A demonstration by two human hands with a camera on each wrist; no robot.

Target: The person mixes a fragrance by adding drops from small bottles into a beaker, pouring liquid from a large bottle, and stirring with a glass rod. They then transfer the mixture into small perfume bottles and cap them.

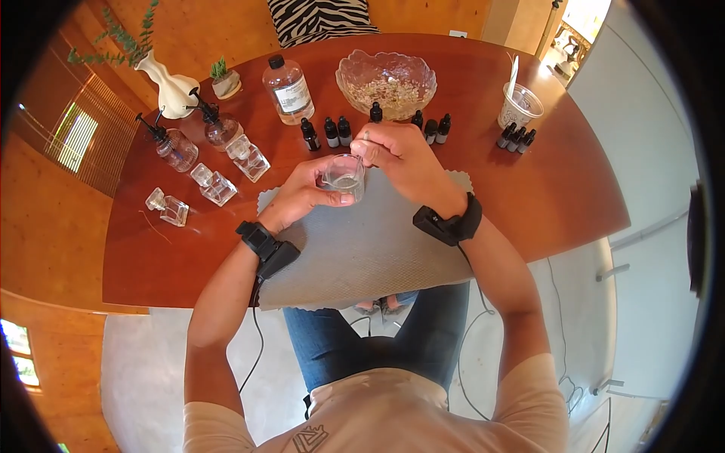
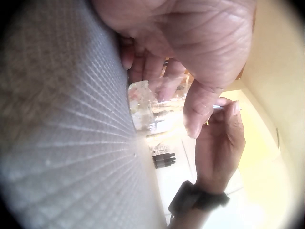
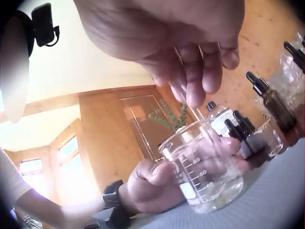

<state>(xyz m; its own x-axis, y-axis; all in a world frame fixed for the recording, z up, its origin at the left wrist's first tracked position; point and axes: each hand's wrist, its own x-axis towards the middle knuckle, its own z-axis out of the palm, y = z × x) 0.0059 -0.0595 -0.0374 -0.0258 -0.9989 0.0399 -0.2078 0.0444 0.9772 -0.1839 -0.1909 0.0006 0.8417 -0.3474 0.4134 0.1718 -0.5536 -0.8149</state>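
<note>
A clear glass beaker [image 3: 209, 167] with white volume marks stands on the grey mat [image 1: 377, 249], a little clear liquid at its bottom. The thumb and fingers of my left hand [image 1: 306, 192] wrap round its side. Above the rim, my right hand [image 1: 408, 162] pinches a thin stirring rod [image 3: 198, 114] that slants down into the beaker. In the left wrist view the right hand [image 2: 219, 143] shows with the rod's end between thumb and fingertips. Just behind the hands, small black-capped dropper bottles [image 1: 310, 136] stand in a row, partly hidden by the right hand.
Clear perfume bottles [image 1: 217, 187] and brown pump bottles [image 1: 178, 151] stand at the left, near a white vase [image 1: 174, 90]. Farther back are a large labelled bottle [image 1: 291, 98] and a glass bowl [image 1: 351, 79]. A plastic cup [image 1: 526, 104] and more small bottles [image 1: 516, 139] are at the right.
</note>
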